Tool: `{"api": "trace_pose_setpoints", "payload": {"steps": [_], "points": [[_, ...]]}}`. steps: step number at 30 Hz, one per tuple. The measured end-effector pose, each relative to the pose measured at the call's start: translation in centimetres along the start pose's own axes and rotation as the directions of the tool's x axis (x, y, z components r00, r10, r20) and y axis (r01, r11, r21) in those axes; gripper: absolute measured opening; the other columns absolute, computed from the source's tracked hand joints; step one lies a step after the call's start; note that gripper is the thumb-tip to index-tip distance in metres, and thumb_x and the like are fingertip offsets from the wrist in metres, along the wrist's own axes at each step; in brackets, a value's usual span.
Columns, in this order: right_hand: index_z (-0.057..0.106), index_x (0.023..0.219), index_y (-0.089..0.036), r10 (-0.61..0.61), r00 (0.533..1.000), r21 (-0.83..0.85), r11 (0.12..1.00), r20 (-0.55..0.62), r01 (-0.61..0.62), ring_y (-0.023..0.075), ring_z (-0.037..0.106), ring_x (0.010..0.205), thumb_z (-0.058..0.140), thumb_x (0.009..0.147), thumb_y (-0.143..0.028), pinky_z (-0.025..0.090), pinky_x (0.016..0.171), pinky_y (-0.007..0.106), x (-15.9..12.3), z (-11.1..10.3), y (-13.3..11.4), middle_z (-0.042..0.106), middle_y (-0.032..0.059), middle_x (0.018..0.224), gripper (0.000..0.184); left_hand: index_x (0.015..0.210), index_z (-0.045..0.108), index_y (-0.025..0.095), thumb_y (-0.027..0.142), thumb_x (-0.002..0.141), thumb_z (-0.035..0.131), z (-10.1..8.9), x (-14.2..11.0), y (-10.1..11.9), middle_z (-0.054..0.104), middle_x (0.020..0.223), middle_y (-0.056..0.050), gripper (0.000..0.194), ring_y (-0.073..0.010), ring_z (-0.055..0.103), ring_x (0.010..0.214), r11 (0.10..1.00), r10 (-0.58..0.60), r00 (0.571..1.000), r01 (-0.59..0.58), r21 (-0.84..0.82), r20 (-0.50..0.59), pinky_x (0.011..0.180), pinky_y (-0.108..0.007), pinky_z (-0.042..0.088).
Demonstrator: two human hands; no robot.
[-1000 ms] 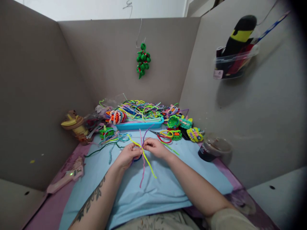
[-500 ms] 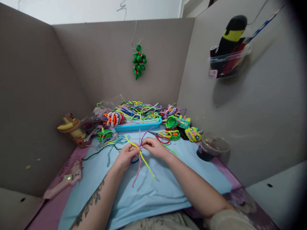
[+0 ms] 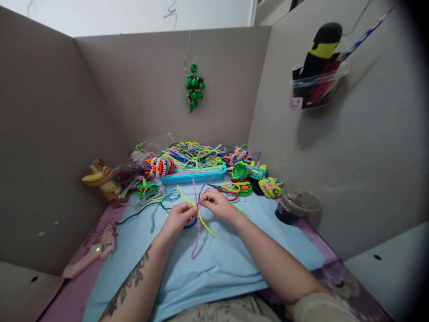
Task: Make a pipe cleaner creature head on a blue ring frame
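Note:
My left hand and my right hand meet over a light blue cloth, both pinched on a small bundle of pipe cleaners. A yellow strand, a pink strand and a purple strand cross at the pinch and stick out above and below my fingers. A blue loop shows under my left hand.
A blue tray heaped with coloured pipe cleaners sits at the back. Finished woven pieces, red-handled scissors and a lidded cup lie to the right. A pink glue gun lies left. Grey partitions surround the table.
The lower ends of the pink and yellow strands have swung a little as my fingers work the bundle. Both hands stay at the same spot.

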State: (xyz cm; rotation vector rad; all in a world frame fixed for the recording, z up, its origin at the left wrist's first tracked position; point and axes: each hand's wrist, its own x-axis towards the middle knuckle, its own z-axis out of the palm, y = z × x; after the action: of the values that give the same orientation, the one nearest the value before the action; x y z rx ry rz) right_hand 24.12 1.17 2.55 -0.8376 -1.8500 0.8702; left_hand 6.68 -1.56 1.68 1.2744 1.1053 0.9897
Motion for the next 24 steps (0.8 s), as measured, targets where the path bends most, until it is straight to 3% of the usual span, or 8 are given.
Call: {"api": "trace_pose_setpoints", "payload": {"steps": [4,7,9,13,18,21,24], "points": [[0.064,0.066,-0.015,0.205,0.972,0.174,0.959,0.119,-0.223,0.0114,0.051,0.063,0.063,0.068,-0.024,0.038,0.059,0.023,0.1,-0.4,1.1,0.058,0.0007,0.067,0.010,0.059,0.058,0.014,0.041,0.068,0.065,-0.1,-0.3,0.3,0.045,0.049,0.003,0.030,-0.0062,0.034,0.044,0.994,0.035,0.997,-0.042,0.099,0.068,0.045,-0.021,0.024],[0.066,0.066,-0.013,0.352,0.885,0.287,0.852,0.304,-0.437,0.0090,0.046,0.052,0.066,0.060,-0.024,0.033,0.049,0.021,0.0,-1.0,1.9,0.058,-0.0007,0.057,0.013,0.059,0.058,0.014,0.040,0.069,0.064,-0.1,-0.8,0.8,0.044,0.048,0.004,0.029,-0.0071,0.033,0.045,0.984,0.031,0.989,-0.056,0.169,0.147,0.046,-0.021,0.023],[0.067,0.067,-0.012,0.384,0.845,0.314,0.805,0.372,-0.503,0.0081,0.044,0.049,0.067,0.055,-0.022,0.030,0.046,0.020,-0.1,-1.3,2.1,0.058,-0.0009,0.055,0.015,0.060,0.060,0.014,0.038,0.069,0.064,0.0,-1.0,1.2,0.046,0.049,0.003,0.026,-0.0078,0.035,0.047,0.976,0.020,0.980,-0.062,0.209,0.196,0.047,-0.021,0.024],[0.065,0.065,-0.013,0.368,0.850,0.350,0.793,0.377,-0.499,0.0072,0.042,0.049,0.064,0.054,-0.019,0.029,0.046,0.019,-0.2,-1.0,1.8,0.056,-0.0025,0.054,0.013,0.061,0.062,0.014,0.036,0.069,0.063,0.1,-1.2,1.5,0.048,0.050,0.003,0.024,-0.0082,0.036,0.048,0.976,0.023,0.972,-0.072,0.204,0.235,0.048,-0.022,0.025],[0.058,0.061,-0.015,0.392,0.876,0.392,0.787,0.281,-0.477,0.0056,0.036,0.045,0.059,0.055,-0.016,0.025,0.044,0.019,-0.2,1.1,1.4,0.049,-0.0056,0.051,0.006,0.059,0.058,0.014,0.036,0.070,0.063,0.0,-0.9,0.9,0.046,0.051,0.003,0.025,-0.0076,0.036,0.049,0.986,0.067,0.975,-0.098,0.137,0.213,0.049,-0.021,0.025],[0.054,0.060,-0.016,0.410,0.891,0.433,0.779,0.197,-0.454,0.0052,0.033,0.044,0.060,0.058,-0.020,0.024,0.044,0.019,-0.1,2.0,1.4,0.046,-0.0062,0.050,0.007,0.059,0.057,0.014,0.038,0.069,0.065,0.0,-0.6,0.6,0.047,0.051,0.003,0.027,-0.0076,0.037,0.048,0.990,0.080,0.985,-0.096,0.102,0.150,0.049,-0.021,0.026],[0.056,0.073,-0.017,0.359,0.930,0.473,0.808,0.075,-0.350,0.0068,0.038,0.048,0.060,0.063,-0.026,0.028,0.045,0.019,-0.1,2.0,1.1,0.049,-0.0049,0.057,0.014,0.060,0.057,0.015,0.039,0.068,0.065,0.0,-0.3,0.5,0.049,0.051,0.002,0.028,-0.0085,0.040,0.048,0.991,0.111,0.993,-0.113,0.069,0.025,0.048,-0.021,0.028]]}}
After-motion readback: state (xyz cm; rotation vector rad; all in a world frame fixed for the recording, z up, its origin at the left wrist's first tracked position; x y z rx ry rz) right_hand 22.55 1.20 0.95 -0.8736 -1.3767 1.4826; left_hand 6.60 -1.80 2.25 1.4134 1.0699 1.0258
